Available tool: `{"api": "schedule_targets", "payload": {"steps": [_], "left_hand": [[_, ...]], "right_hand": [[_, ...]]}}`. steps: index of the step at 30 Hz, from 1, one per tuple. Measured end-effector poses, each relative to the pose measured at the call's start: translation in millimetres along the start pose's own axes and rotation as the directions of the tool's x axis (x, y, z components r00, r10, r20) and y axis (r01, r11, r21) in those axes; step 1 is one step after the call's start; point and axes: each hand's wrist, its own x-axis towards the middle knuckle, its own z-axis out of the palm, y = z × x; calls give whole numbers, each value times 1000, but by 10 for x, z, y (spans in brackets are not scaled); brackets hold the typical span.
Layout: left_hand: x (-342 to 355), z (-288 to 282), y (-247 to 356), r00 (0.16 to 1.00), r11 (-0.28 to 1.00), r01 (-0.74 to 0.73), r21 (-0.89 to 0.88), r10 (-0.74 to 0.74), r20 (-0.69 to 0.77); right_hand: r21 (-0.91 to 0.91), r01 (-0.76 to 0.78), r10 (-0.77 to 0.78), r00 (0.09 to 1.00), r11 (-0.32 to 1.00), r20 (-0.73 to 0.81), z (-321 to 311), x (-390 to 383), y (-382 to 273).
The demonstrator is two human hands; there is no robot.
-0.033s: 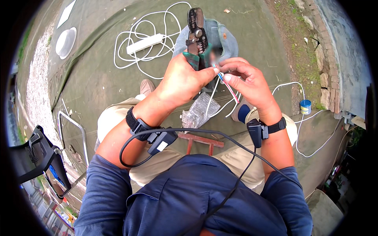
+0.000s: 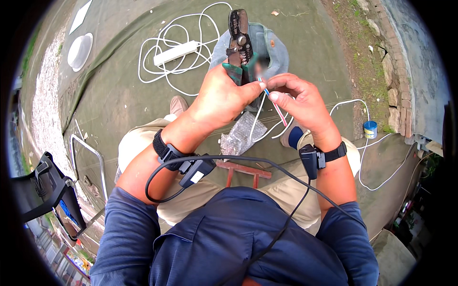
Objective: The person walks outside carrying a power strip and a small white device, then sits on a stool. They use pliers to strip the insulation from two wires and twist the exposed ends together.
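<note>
My left hand (image 2: 224, 97) grips green-handled wire strippers (image 2: 238, 43), jaws upward, with its thumb against a blue wire (image 2: 266, 91) and a red-and-white wire (image 2: 279, 110). My right hand (image 2: 296, 97) pinches these wires between thumb and fingers just right of the left thumb. A blurred patch lies above the wire tips, so their ends are unclear. Beneath the hands are a blue-grey bag (image 2: 279, 52), white cable (image 2: 257, 117) and a crumpled piece of bubble wrap (image 2: 234, 138).
A white power strip (image 2: 174, 52) lies in coiled cord at upper left. A red metal frame (image 2: 243, 170) is between my legs. A blue can (image 2: 369, 129) stands at right near stone edging (image 2: 392, 97). A metal tube (image 2: 98, 155) and black bag (image 2: 52, 195) are at left.
The lower ends of the red-and-white wires have shifted slightly left, and the strippers' top has moved very slightly right. Both hands stay in nearly the same place.
</note>
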Motion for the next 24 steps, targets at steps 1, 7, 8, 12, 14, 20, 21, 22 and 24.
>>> {"api": "schedule_targets", "payload": {"steps": [1,7,8,12,14,20,21,22,24], "left_hand": [[-1,4,-15,1000,1000,-15,0,15,2],[44,-52,-54,999,991,-32,-127,30,-18],[52,-69,-68,999,988,-19,-153,14,-33],[39,-88,-52,1000,976,9,-217,-6,13],[29,-72,-49,999,981,29,-191,-23,31],[29,-51,-72,997,951,47,-305,-25,78],[23,-44,-70,996,939,52,-339,-25,86],[20,-38,-69,995,929,56,-367,-22,97],[18,-29,-61,993,905,65,-421,-15,120]], "right_hand": [[36,-69,68,997,997,21,4,-10,7],[197,-173,166,985,965,49,27,-43,6],[233,-184,176,983,955,56,17,-50,-4],[315,-191,170,981,930,94,15,-51,-81],[294,-166,150,986,941,76,28,-45,-53],[357,-193,178,981,914,75,15,-49,-8],[379,-186,170,982,906,77,21,-49,-5],[396,-184,165,983,900,82,23,-50,1],[430,-179,156,984,885,89,25,-51,13]]}}
